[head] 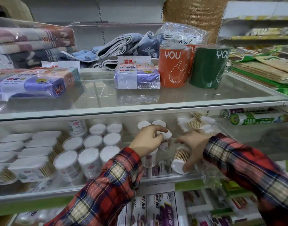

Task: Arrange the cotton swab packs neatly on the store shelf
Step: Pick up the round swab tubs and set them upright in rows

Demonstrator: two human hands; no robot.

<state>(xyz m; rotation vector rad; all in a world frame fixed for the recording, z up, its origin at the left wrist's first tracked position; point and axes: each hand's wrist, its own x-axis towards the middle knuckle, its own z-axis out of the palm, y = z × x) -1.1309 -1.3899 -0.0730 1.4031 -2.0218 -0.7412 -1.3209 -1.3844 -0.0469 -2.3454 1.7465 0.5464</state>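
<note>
My left hand (pixel 148 139) grips a small round tub of cotton swabs (pixel 167 136) by its top, above the middle shelf (pixel 156 180). My right hand (pixel 193 144) holds a tipped-over tub of wooden-stick swabs (pixel 180 158) lying on its side near the shelf front. To the left, several upright round swab tubs (pixel 91 154) stand in rows. Flat rectangular swab packs (pixel 31 154) are stacked further left. Loose bagged swabs (pixel 197 123) lie behind my right hand.
A glass shelf (pixel 140 101) overhangs the swab shelf, carrying orange (pixel 173 66) and green (pixel 208 67) bag rolls, packaged trash bags (pixel 136 74) and folded towels (pixel 32 41). Green-labelled rolls (pixel 254 119) lie at right. Boxed wrap (pixel 156 209) fills the shelf below.
</note>
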